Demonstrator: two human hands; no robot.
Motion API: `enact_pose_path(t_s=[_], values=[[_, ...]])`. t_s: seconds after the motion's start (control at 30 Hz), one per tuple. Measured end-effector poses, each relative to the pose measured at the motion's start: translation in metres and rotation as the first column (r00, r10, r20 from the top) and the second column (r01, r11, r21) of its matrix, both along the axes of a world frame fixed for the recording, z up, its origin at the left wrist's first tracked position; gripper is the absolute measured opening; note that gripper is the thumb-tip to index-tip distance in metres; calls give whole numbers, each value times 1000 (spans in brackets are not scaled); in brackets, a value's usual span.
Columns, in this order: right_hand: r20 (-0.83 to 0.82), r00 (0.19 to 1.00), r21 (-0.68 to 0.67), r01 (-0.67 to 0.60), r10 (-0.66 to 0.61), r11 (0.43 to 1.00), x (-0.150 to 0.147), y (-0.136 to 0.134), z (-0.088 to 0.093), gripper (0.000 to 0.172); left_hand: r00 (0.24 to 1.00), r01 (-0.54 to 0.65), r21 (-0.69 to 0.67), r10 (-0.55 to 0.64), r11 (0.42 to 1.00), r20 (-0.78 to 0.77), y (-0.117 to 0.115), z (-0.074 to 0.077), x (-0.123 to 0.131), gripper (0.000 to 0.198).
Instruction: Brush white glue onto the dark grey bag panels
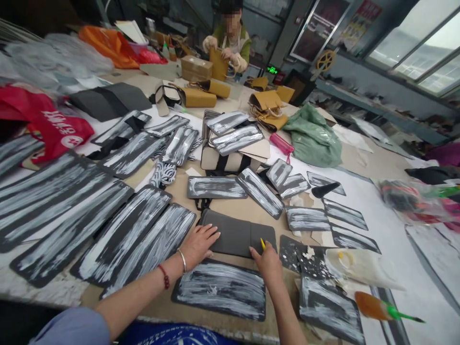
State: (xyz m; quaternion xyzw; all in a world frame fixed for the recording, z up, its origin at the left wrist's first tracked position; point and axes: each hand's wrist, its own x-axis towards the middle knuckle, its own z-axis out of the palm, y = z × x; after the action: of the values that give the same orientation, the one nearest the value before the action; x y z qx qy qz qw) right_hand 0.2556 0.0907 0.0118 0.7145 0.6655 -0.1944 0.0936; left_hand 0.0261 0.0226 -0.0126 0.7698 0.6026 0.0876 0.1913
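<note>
A plain dark grey panel [230,235] lies in front of me, with a seam line towards its right side. My left hand [201,243] rests flat on its left part, fingers stretched out. My right hand [268,264] is closed around a thin yellow stick-like tool [263,244] at the panel's right part; most of the tool is hidden in the fingers. Just below lies a dark panel smeared with white paste [221,290]. To the right are a white-spotted dark scrap [289,251] and a pale plastic container [359,266].
Several white-smeared panels [136,230] cover the left side. A bottle of amber liquid with a green nozzle [373,306] lies at the right. Stacked pale pieces [233,160], a green bag [314,134] and mustard bags [266,103] are farther back, where another person [230,43] handles one.
</note>
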Motion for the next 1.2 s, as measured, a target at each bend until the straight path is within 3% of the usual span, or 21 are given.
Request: enact_pose_path(t_s=[0.27, 0.5, 0.73, 0.83, 0.97, 1.2], values=[[30, 999, -35, -26, 27, 999, 0, 2, 7, 46, 999, -35, -26, 35, 999, 11, 2, 4, 1, 60], [122, 992, -20, -33, 35, 999, -11, 4, 10, 22, 998, -55, -1, 55, 998, 30, 0, 3, 2, 55], [173, 985, 48, -11, 3, 999, 22, 7, 41, 24, 996, -45, 73, 39, 996, 77, -1, 0, 1, 57], [99, 995, 98, 22, -31, 995, 36, -3, 47, 24, 997, -44, 102, 37, 994, 75, 0, 0, 1, 59], [-80, 993, 150, 99, -88, 984, 39, -18, 37, 24, 998, -39, 138, 33, 990, 44, 2, -3, 2, 51], [-236, 948, 104, 242, -212, 965, 42, -27, 6, 21, 999, -34, 151, 27, 988, 45, 1, -6, 0, 45]])
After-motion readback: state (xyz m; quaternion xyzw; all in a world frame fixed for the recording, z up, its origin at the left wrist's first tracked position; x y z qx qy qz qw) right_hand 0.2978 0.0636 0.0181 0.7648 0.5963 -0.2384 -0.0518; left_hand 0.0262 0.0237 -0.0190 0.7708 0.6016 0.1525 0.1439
